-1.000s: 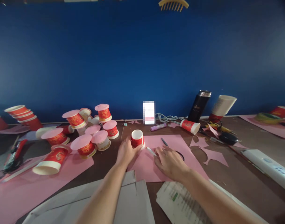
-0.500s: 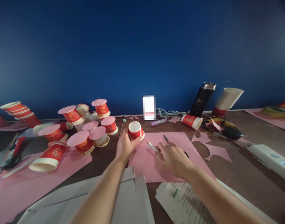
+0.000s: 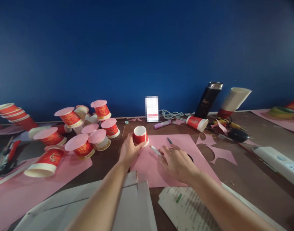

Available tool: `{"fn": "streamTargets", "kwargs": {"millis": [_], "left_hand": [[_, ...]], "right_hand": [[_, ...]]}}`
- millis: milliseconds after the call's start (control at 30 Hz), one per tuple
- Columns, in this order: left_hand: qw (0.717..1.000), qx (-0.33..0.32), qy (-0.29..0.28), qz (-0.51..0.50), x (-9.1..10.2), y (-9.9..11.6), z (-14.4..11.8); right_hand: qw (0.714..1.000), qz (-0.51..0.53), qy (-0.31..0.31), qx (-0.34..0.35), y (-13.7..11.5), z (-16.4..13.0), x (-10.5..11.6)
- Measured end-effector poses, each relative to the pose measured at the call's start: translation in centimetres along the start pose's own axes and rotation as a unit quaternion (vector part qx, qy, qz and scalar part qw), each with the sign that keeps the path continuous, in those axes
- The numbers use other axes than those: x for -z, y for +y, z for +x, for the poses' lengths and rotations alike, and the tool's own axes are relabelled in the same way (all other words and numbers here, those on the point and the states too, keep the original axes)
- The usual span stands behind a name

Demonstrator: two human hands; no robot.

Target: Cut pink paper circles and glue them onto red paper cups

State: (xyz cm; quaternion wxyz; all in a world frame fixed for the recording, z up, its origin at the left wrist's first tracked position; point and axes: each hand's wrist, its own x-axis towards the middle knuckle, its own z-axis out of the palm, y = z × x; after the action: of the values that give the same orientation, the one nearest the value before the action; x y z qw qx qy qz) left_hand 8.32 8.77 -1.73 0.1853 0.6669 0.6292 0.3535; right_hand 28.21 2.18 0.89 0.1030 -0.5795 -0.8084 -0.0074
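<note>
My left hand (image 3: 131, 149) is wrapped round a short red paper cup (image 3: 140, 138), whose white inside faces up, at the far left corner of a pink paper sheet (image 3: 149, 175). Over the middle of that sheet, my right hand (image 3: 176, 162) is closed on a slim white pen (image 3: 155, 150) with an orange-brown tip pointing towards the cup. Scissors (image 3: 170, 140) lie on the sheet, partly hidden under the right hand; a metal blade and a bit of dark handle show.
Several red cups topped with pink paper discs (image 3: 76, 142) crowd the left. Behind stand a propped-up blurred screen (image 3: 152, 109), a purple glue stick (image 3: 162, 124) and a black flask (image 3: 208, 101). Pink offcuts (image 3: 222, 154) and a white power strip (image 3: 279, 162) lie right; grey cardboard (image 3: 134, 205) is in front.
The view has shifted slightly, so most things sit a little further left. Both hands keep their hold, with the cup and pen almost where they were.
</note>
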Motion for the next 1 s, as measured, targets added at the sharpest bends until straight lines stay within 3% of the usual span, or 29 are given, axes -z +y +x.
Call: {"fn": "streamTargets", "kwargs": {"millis": [367, 467, 567, 633, 667, 767, 833, 1000], "left_hand": [[1.0, -0.007, -0.002, -0.018, -0.1, 0.1, 0.0], [0.996, -0.031, 0.076, -0.042, 0.4, -0.6, 0.3], [0.967, -0.041, 0.248, -0.044, 1.2, -1.0, 0.6], [0.946, -0.063, 0.316, -0.04, 1.6, -0.7, 0.5], [0.942, -0.084, 0.323, -0.038, 1.8, -0.4, 0.3], [0.951, -0.185, 0.244, -0.047, 1.8, 1.3, -1.0], [0.956, -0.245, 0.151, -0.054, 1.8, 2.7, -2.0], [0.965, -0.251, -0.035, -0.064, 1.9, 4.3, -3.3]], "right_hand": [[0.999, 0.03, 0.012, -0.004, 0.1, -0.2, -0.1], [0.991, 0.121, 0.055, -0.02, 0.2, -0.1, 0.1], [0.942, 0.306, 0.122, -0.063, 0.0, -0.1, 1.0], [0.877, 0.449, 0.13, -0.111, -0.2, 0.1, 1.6], [0.838, 0.514, 0.121, -0.136, -0.3, 0.2, 1.8], [0.728, 0.654, 0.091, -0.184, -0.4, 0.6, 1.6], [0.684, 0.7, 0.085, -0.187, -0.5, 0.9, 1.0], [0.655, 0.73, 0.08, -0.178, -0.5, 1.3, -0.2]]}}
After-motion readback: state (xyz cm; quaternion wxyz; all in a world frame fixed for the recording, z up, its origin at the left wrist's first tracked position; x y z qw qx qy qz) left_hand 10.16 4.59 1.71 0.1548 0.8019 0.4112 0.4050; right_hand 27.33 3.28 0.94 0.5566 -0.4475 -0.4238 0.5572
